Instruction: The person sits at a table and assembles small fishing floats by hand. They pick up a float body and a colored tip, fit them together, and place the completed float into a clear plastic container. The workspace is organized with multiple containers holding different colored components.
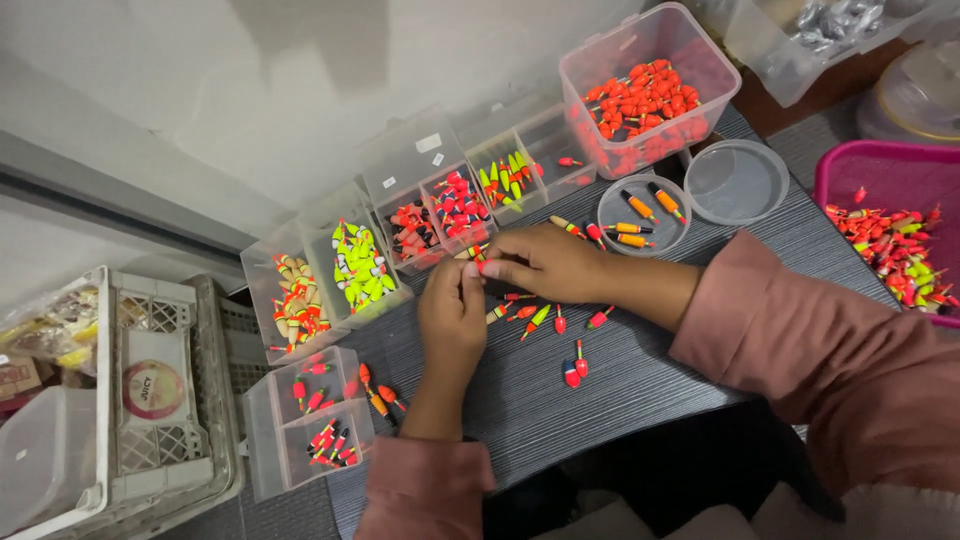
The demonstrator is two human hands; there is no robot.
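My left hand (452, 315) and my right hand (545, 262) meet over a dark grey table (640, 380), fingertips pinched together on one small red fishing float (483, 265). Loose red, orange and green floats (560, 322) lie scattered on the table just below and right of the hands. Behind the hands stand clear divided boxes (430, 215) filled with sorted floats in red, yellow-green and tan. A small round clear dish (610, 205) to the right of my right hand holds a few orange floats.
A large clear tub of red floats (650, 95) stands at the back, an empty round lid (737, 180) beside it. A pink basket (880, 175) with mixed floats sits at the right edge. A small divided box (305, 420) and a white crate (160, 390) are at left.
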